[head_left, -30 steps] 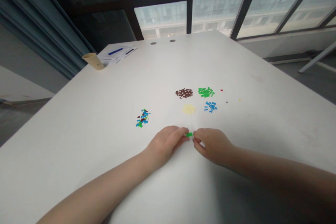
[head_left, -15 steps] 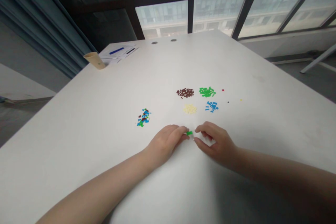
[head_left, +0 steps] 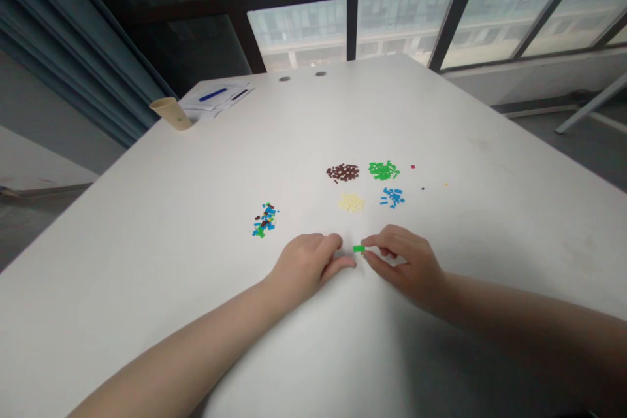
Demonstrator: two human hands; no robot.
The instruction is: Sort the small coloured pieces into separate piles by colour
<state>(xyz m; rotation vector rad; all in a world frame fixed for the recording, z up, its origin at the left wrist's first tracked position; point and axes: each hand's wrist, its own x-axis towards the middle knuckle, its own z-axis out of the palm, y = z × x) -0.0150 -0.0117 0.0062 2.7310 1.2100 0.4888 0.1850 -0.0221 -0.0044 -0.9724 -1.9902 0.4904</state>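
Observation:
My right hand (head_left: pixel 406 261) pinches a small green brick (head_left: pixel 358 249) between thumb and forefinger, just above the white table (head_left: pixel 196 209). A small gap separates the brick from my left hand (head_left: pixel 311 261), which rests on the table with its fingers curled in; whether they hold anything is hidden. Beyond the hands lie sorted little heaps: brown bricks (head_left: pixel 343 172), green bricks (head_left: pixel 383 170), cream bricks (head_left: pixel 351 202) and blue bricks (head_left: pixel 392 196). A mixed heap (head_left: pixel 264 219) lies to the left of my left hand.
A paper cup (head_left: pixel 171 112) and some papers with a blue pen (head_left: pixel 215 96) sit at the far left corner. Single red (head_left: pixel 413 166), black (head_left: pixel 422 189) and yellow (head_left: pixel 445 184) bits lie right of the heaps. Windows rise behind the table.
Both hands held the green brick between them before. Now my left hand has let go and drawn back a little, and the brick stays with my right fingertips.

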